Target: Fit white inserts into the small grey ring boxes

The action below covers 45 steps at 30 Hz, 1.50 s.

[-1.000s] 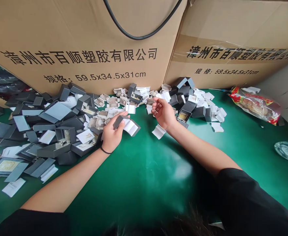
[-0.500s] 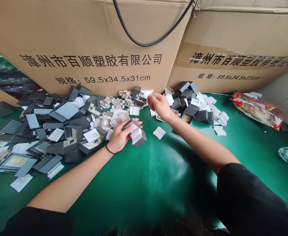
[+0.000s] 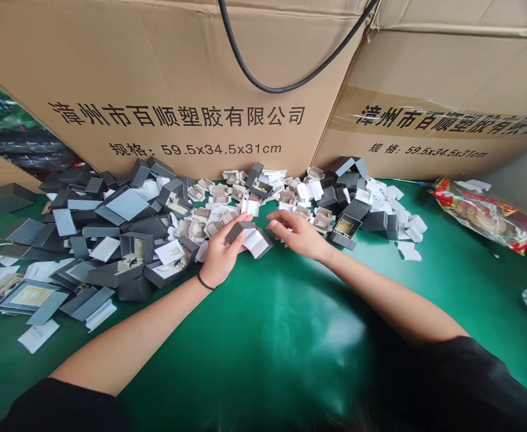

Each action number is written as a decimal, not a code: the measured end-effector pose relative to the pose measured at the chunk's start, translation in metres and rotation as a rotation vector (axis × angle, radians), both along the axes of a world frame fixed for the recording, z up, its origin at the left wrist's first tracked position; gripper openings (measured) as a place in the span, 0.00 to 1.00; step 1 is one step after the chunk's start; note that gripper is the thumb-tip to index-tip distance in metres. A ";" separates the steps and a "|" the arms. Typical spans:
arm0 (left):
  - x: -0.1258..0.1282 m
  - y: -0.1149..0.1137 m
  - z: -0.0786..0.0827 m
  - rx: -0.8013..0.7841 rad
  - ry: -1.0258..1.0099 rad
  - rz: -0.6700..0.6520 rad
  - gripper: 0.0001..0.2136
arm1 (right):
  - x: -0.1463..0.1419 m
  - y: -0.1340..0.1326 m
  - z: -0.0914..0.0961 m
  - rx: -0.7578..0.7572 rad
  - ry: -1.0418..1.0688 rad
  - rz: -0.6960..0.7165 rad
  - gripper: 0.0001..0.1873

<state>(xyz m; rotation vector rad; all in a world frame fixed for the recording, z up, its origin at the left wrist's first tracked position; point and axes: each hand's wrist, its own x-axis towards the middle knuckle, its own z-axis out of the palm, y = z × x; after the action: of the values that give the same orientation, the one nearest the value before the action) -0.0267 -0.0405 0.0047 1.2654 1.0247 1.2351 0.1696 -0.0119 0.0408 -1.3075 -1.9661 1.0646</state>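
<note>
- An open grey box (image 3: pixel 251 237) with a white lining sits in the left hand (image 3: pixel 221 255), just above the green table (image 3: pixel 263 336), in the middle of the view.
- The left hand's fingers curl round the box from the left, thumb along its upper edge; a dark band is round that wrist.
- The right hand (image 3: pixel 296 233) hangs just beside the box on its right, palm turned toward it, fingers loosely spread and gripping nothing that can be seen; whether a fingertip touches the box cannot be told.
- Behind both hands lies a heap of small beige inserts (image 3: pixel 218 207) and white cards (image 3: pixel 306 191).
- To the left is a spread of grey box parts (image 3: pixel 123 240), some open, some flat.
- Right of the right hand stands another cluster of grey boxes (image 3: pixel 358 210).
- Two cardboard cartons (image 3: pixel 177 78) with black printing wall off the back; a black cable (image 3: pixel 263 78) loops over them.
- A red printed bag (image 3: pixel 482 210) lies at the far right.
</note>
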 end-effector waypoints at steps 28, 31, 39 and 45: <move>0.006 -0.008 0.006 0.504 0.657 0.005 0.23 | -0.013 -0.008 -0.026 0.189 0.212 0.016 0.13; 0.004 -0.008 0.004 0.585 0.746 0.068 0.18 | -0.007 -0.007 -0.025 0.214 0.110 -0.001 0.12; 0.005 -0.007 -0.002 0.502 0.814 0.098 0.14 | -0.002 -0.007 -0.035 0.618 -0.140 0.125 0.14; 0.003 -0.005 -0.005 0.633 0.839 0.078 0.15 | 0.002 -0.006 -0.032 0.954 -0.459 0.227 0.13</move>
<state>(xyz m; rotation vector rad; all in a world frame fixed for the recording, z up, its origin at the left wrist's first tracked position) -0.0235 -0.0456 0.0000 2.3775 1.3070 1.1310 0.1712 -0.0182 0.0086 -0.8168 -2.4962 -0.1887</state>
